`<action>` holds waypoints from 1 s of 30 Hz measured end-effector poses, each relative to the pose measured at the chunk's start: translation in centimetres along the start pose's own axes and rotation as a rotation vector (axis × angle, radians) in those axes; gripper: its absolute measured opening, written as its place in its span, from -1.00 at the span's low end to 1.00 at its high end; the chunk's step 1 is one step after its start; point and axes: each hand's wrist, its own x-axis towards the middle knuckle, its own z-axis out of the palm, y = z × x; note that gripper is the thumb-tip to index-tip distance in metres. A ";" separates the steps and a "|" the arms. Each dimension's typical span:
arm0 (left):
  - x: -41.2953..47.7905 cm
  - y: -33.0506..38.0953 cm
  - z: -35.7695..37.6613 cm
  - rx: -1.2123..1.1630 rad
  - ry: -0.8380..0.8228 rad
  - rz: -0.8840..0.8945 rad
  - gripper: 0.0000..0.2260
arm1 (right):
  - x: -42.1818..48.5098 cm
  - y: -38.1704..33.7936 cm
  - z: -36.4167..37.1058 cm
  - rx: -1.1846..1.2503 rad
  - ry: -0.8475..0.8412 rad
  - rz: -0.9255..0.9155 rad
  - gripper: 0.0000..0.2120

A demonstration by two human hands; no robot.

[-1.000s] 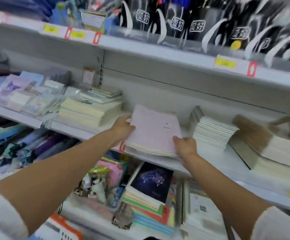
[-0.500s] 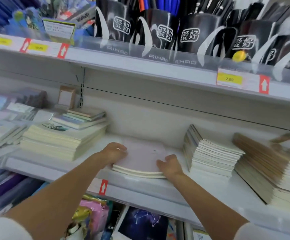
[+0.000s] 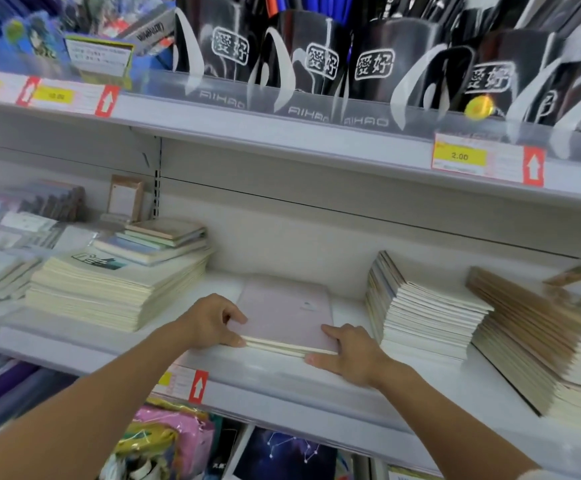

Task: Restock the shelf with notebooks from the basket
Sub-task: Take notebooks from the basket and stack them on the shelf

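A thin stack of pink notebooks [image 3: 284, 311] lies flat on the middle shelf [image 3: 282, 386], in the gap between two taller piles. My left hand [image 3: 211, 322] grips the stack's left edge, thumb on the cover and fingers curled against the side. At the stack's front right corner is my right hand [image 3: 349, 353]. Its thumb rests on the cover and a straight forefinger lies along the front edge. The basket is not in view.
A cream notebook pile [image 3: 116, 285] stands left of the gap, a white pile [image 3: 424, 317] right of it, and a leaning brown-covered pile [image 3: 538, 344] further right. Black pen cups [image 3: 317, 60] fill the shelf above. Packets and a dark star-pattern notebook [image 3: 289, 455] lie below.
The pink stack went from tilted at the shelf's front edge to flat and deeper in the gap. Both hands followed it in, and the view rose towards the upper shelf.
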 end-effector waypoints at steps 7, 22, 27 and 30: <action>0.4 -0.2 0.1 0.083 0.169 -0.129 -0.72 | 0.4 0.3 0.2 0.156 0.037 0.064 -0.20; -0.5 0.3 0.6 0.107 0.237 -0.126 -0.74 | 0.8 -0.4 0.3 0.100 -0.032 0.119 -0.33; -0.6 0.3 0.6 0.082 0.236 -0.163 -0.65 | 1.5 -1.1 -0.1 0.401 -0.050 0.219 -0.11; -0.4 0.1 0.5 0.091 0.220 -0.181 -0.63 | 1.4 -1.4 0.0 0.382 -0.073 0.245 -0.12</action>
